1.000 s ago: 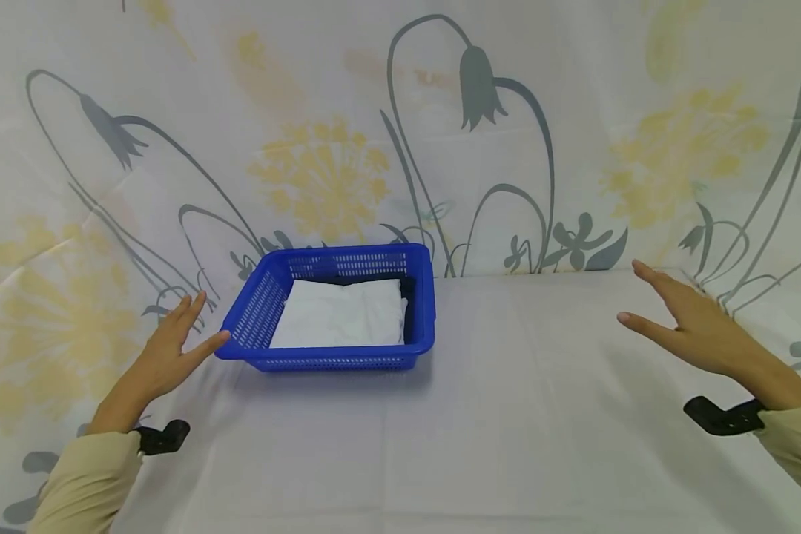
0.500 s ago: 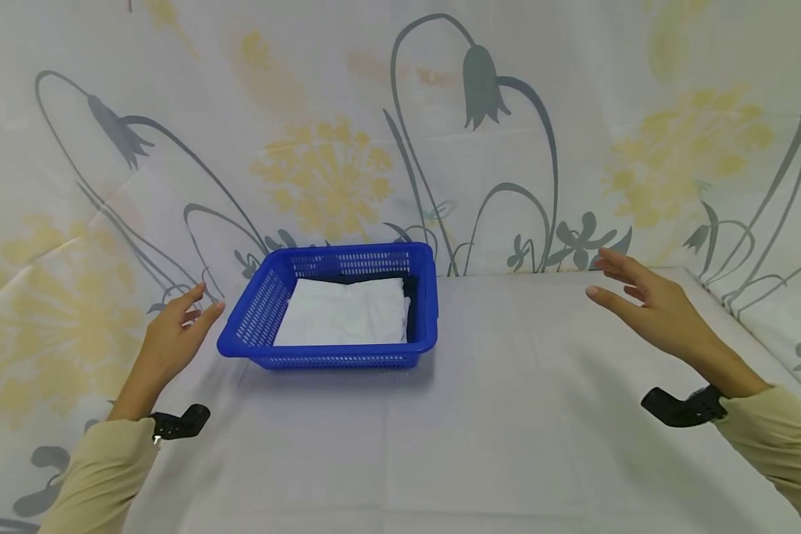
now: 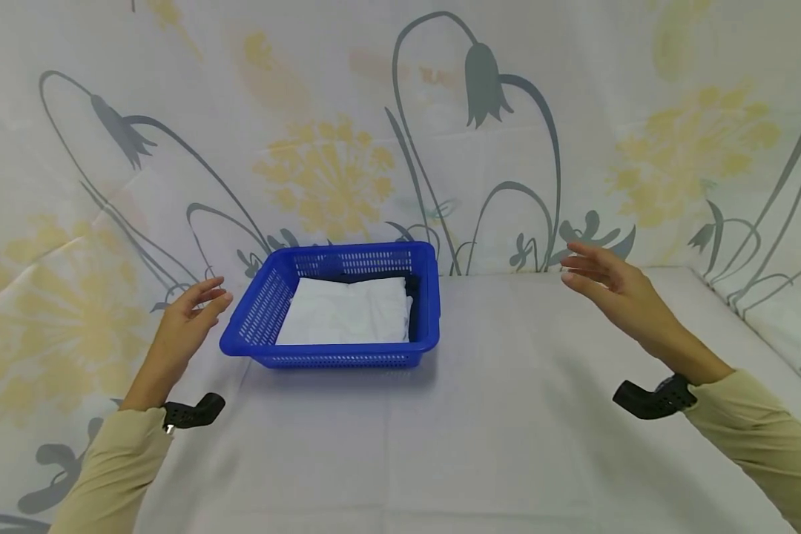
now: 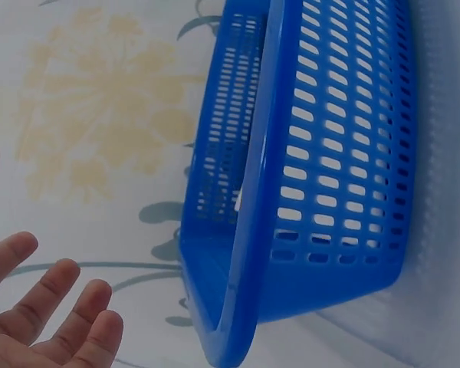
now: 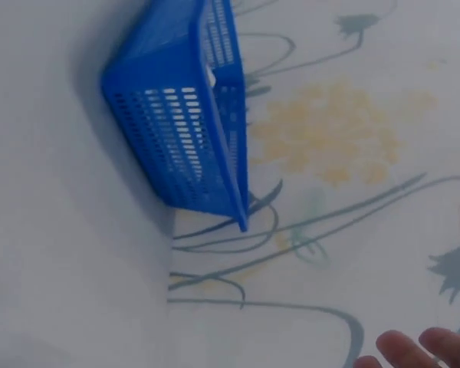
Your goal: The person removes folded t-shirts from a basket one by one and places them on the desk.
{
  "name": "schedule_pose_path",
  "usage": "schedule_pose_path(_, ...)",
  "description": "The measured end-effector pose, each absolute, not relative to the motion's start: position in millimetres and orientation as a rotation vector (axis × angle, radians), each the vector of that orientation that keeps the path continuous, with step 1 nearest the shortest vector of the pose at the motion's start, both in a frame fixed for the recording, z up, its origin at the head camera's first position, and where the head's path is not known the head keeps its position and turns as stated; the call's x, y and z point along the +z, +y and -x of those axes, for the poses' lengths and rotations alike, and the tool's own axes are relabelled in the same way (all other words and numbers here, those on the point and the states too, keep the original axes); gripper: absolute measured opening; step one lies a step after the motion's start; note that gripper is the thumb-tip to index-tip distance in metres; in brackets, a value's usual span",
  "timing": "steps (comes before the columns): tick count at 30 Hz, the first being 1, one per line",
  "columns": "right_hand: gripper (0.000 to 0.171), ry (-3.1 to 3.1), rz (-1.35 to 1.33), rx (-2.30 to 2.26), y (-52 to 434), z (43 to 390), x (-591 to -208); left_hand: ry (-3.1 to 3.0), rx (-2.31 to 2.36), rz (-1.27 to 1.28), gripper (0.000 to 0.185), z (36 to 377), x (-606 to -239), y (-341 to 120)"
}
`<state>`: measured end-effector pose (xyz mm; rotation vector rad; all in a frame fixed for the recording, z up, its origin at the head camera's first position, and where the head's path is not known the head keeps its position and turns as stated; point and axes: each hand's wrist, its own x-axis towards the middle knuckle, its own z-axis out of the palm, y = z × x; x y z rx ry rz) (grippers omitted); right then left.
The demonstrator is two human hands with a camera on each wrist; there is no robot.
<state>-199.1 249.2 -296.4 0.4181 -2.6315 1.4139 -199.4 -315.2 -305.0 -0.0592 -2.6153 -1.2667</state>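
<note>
A blue slotted plastic basket [image 3: 267, 308] stands on the white-covered table, holding a folded white cloth [image 3: 347, 319] over something dark at its far side. My left hand [image 3: 190, 315] hovers just left of the basket's near-left corner, fingers loosely spread and holding nothing. My right hand [image 3: 604, 285] hangs in the air well to the right of the basket, fingers extended, also holding nothing. The left wrist view shows the basket's wall [image 4: 330, 169] close up with my fingertips [image 4: 57, 322] at the lower left. The right wrist view shows the basket [image 5: 180, 146] farther off.
A flower-printed fabric backdrop [image 3: 400, 133] rises right behind the basket and wraps round both sides. The white tablecloth [image 3: 494, 415] stretches out in front and to the right. Black wrist mounts [image 3: 650, 397] sit on both forearms.
My right hand has moved left and up toward the basket. My left hand has risen slightly and drawn a little off the basket's corner, its fingers more relaxed.
</note>
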Motion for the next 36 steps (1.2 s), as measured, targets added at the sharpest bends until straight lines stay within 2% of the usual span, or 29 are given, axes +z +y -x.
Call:
schedule_pose_path(9,0.053,-2.414,-0.576,1.808,223,208,-290,-2.498,-1.454,-0.013,0.057,208,-307,-306)
schedule_pose_path(18,0.054,-2.425,-0.53,2.021,187,213,-281,-2.428,-1.779,0.05,0.054,218,-313,-300)
schedule_pose_path(36,0.055,-2.419,-0.436,2.232,123,242,-293,-2.436,-1.88,0.029,0.061,249,-326,-280)
